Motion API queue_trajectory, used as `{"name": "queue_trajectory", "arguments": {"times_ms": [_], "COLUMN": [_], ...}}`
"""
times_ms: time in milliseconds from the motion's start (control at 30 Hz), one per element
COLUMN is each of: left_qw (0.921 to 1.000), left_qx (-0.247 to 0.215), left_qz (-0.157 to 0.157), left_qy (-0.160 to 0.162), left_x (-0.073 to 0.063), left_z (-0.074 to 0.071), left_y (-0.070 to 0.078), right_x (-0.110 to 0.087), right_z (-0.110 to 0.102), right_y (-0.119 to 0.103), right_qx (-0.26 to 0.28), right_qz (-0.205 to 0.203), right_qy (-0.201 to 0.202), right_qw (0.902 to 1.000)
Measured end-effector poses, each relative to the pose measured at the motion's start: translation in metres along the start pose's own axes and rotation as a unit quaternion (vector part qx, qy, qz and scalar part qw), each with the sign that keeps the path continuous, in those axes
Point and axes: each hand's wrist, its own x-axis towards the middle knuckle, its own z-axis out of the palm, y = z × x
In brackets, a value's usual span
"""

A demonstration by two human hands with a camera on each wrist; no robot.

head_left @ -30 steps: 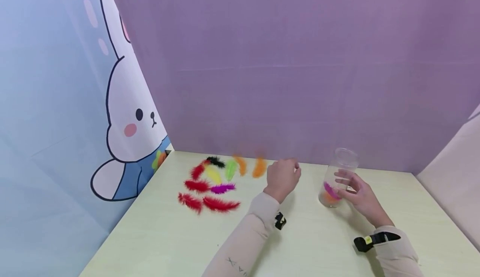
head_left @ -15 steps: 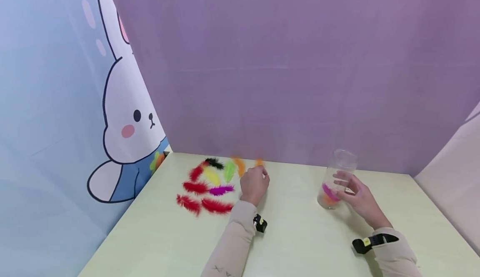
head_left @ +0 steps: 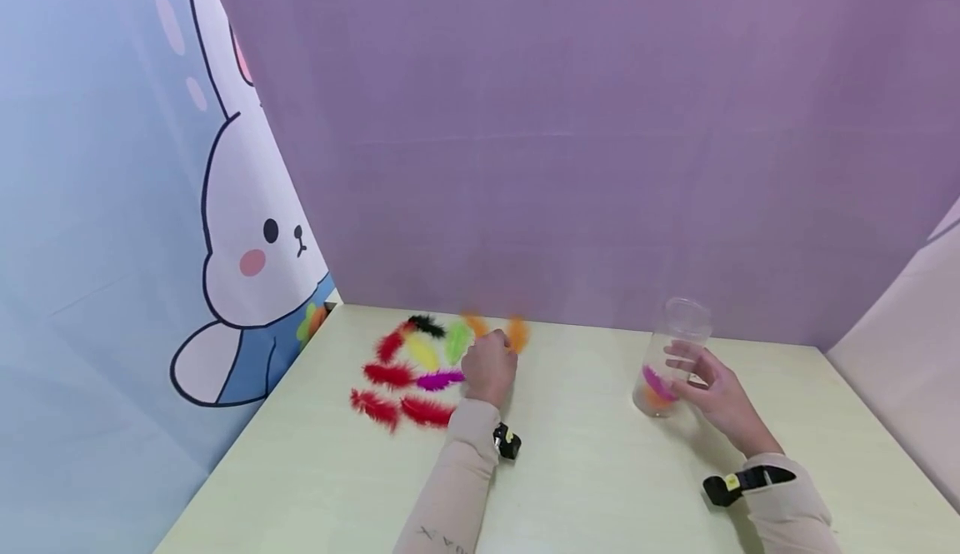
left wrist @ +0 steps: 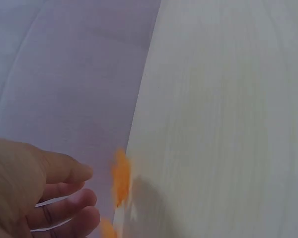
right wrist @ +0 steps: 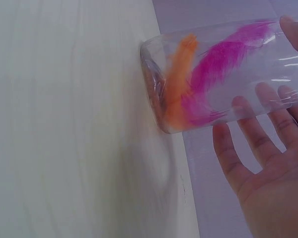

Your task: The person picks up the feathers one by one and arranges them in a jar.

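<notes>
My left hand (head_left: 489, 368) is over the feathers at the back of the table. In the left wrist view its thumb and loosely bent fingers stand apart with nothing between them, beside an orange feather (left wrist: 121, 181). Part of another orange feather (left wrist: 108, 229) shows below it. In the head view the left hand partly covers one orange feather (head_left: 476, 323); the other (head_left: 517, 335) lies to its right. My right hand (head_left: 718, 394) holds a clear jar (head_left: 686, 321) standing on the table, thumb and fingers round its side. An orange feather (right wrist: 179, 74) and a magenta feather (right wrist: 221, 59) are inside the jar.
Left of the hand lie a lime feather (head_left: 456, 342), a yellow feather (head_left: 422, 352), a black feather (head_left: 427, 326), a purple feather (head_left: 438, 381) and several red feathers (head_left: 388, 374). A purple cloth (head_left: 570, 137) rises behind the table (head_left: 315, 471).
My left hand has moved left from beside the jar to the orange feathers. The right hand stays on the jar.
</notes>
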Motion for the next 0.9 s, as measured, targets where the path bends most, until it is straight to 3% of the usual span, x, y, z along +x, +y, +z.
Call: {"name": "queue_trajectory", "arguments": {"times_ms": [467,900], "left_qw": [0.998,0.9978], "left_qx": [-0.01,-0.007], "left_qz": [-0.035,-0.038], "left_qy": [-0.051,-0.053], "left_x": [0.006,0.01], "left_z": [-0.002,0.006], "left_y": [-0.014,-0.02], "right_x": [0.001,0.002], "right_z": [0.0,0.0], "right_y": [-0.001,0.0], "right_qx": [-0.007,0.005], "right_qz": [0.003,0.005], "right_qy": [0.002,0.003], "right_qw": [1.0,1.0]}}
